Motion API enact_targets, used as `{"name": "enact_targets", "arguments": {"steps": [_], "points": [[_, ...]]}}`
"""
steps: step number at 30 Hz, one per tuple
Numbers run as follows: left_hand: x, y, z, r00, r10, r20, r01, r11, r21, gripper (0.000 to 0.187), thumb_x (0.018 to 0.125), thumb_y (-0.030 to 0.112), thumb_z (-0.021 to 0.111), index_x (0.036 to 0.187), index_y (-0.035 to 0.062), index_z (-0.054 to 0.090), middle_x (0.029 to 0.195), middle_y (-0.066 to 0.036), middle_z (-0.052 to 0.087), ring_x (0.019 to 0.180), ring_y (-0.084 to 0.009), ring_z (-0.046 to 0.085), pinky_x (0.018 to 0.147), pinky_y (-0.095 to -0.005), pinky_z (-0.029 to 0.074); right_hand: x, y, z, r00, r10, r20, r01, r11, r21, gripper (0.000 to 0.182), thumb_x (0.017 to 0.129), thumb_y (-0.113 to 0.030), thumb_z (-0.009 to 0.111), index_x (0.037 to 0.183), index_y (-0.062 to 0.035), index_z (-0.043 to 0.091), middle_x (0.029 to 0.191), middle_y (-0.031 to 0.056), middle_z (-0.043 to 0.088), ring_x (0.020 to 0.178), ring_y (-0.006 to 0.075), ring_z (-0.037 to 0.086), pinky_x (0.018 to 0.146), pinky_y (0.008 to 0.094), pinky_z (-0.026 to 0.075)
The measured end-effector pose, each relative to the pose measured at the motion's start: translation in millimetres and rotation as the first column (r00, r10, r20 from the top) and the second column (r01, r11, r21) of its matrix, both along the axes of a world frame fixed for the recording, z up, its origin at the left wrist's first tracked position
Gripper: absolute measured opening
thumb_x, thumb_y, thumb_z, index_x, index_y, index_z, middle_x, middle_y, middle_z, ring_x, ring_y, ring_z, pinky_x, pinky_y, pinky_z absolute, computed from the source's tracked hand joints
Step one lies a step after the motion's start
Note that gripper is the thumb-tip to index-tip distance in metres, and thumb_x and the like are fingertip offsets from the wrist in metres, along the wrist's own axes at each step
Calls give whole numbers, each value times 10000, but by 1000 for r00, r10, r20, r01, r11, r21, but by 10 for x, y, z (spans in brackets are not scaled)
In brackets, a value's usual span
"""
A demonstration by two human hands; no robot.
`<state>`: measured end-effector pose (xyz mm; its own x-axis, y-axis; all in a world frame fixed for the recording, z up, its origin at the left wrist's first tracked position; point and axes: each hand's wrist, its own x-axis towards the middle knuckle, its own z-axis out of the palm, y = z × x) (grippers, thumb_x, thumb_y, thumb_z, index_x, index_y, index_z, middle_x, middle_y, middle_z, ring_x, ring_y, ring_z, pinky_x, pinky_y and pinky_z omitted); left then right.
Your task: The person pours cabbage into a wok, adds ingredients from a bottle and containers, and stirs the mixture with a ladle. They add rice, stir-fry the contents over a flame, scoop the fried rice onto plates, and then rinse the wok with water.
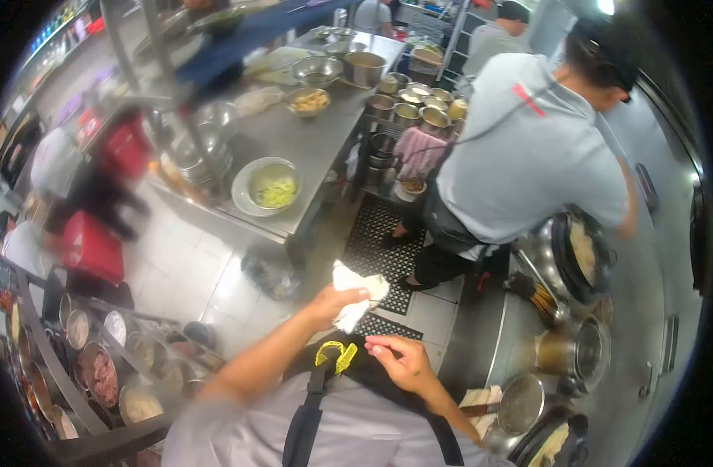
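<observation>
In front of my body, my left hand [330, 305] is closed around a crumpled white cloth [362, 289], which sticks out above and below the fingers. My right hand [404, 363] is close to my waist, just below and to the right of the cloth but apart from it. Its fingers are loosely bent and apart, with nothing visible in them. A yellow clip [336, 356] on my dark apron strap lies between the two forearms.
A co-worker in a grey shirt [520, 140] stands ahead at a large wok [578, 249]. Stock pot [555, 352] and ladle pan [521, 405] line the right. A steel counter [333, 117] carries bowls, including shredded greens [277, 193]. Ingredient tubs [99, 373] fill the left rack.
</observation>
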<state>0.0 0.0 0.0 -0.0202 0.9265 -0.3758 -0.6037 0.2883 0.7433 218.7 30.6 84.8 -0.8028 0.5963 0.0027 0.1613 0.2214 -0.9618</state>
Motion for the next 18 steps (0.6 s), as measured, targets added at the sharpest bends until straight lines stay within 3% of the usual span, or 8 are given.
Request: {"name": "enact_targets", "arguments": {"steps": [2,3,5,7,10,13,15,18], "points": [[89,-261,-162,979,189,75,-184,981,-64,450,844,227,672,1206,-8,543,984,-145,657,784,-227,651,645,-332,552,9,79,98,986,159,53,-161,987,25,212,888,-113,602,1072,-31,671,931,128,706,825,203,693,710,287,536],[-425,-81,-343,954,280,104,-271,958,-92,447,844,222,670,1203,-12,543,989,-146,656,789,-228,651,639,-331,551,-537,424,-69,975,218,44,-219,976,12,212,890,-115,599,1070,-30,671,927,127,706,822,203,692,706,286,535],[-589,-218,-435,875,455,167,-426,886,-183,439,845,212,666,1197,-20,543,999,-148,656,797,-228,652,626,-327,549,-855,631,-148,943,329,40,-328,944,-41,211,893,-120,594,1066,-26,671,919,127,705,817,203,692,699,284,533],[-743,-328,-366,768,638,64,-618,763,-187,469,867,269,632,1226,-16,531,1013,-164,661,775,-221,657,608,-318,547,-1291,844,-151,909,415,35,-415,910,-12,241,896,-93,592,1116,-12,648,900,116,707,827,148,682,731,257,528],[-936,-384,-431,684,728,55,-705,678,-208,471,887,302,600,1239,-4,527,955,-162,673,698,-220,654,580,-303,542,-1842,1197,-135,864,490,114,-490,871,-29,322,899,-155,584,1208,-68,608,895,100,708,759,137,664,681,280,517],[-1213,-288,-323,608,793,39,-784,607,-126,450,907,321,570,1233,13,534,939,-153,675,673,-207,648,546,-284,532,-2461,1507,-301,836,547,-33,-541,834,112,379,856,-149,588,1227,-73,583,821,141,688,682,231,660,653,328,512],[-1256,-220,-187,546,837,35,-830,546,-112,443,910,327,567,1228,20,537,937,-148,673,667,-201,643,541,-283,529,-2873,1702,-482,825,554,110,-563,794,227,490,857,-187,540,1336,-106,476,823,160,682,707,320,660,664,409,518],[-1354,-191,-63,473,881,-9,-877,469,-103,439,912,336,563,1225,30,533,935,-130,664,653,-193,632,537,-283,525,-3440,1946,-721,788,491,372,-612,690,386,559,874,-205,512,1411,-145,367,896,170,674,807,376,645,722,480,506]]}}
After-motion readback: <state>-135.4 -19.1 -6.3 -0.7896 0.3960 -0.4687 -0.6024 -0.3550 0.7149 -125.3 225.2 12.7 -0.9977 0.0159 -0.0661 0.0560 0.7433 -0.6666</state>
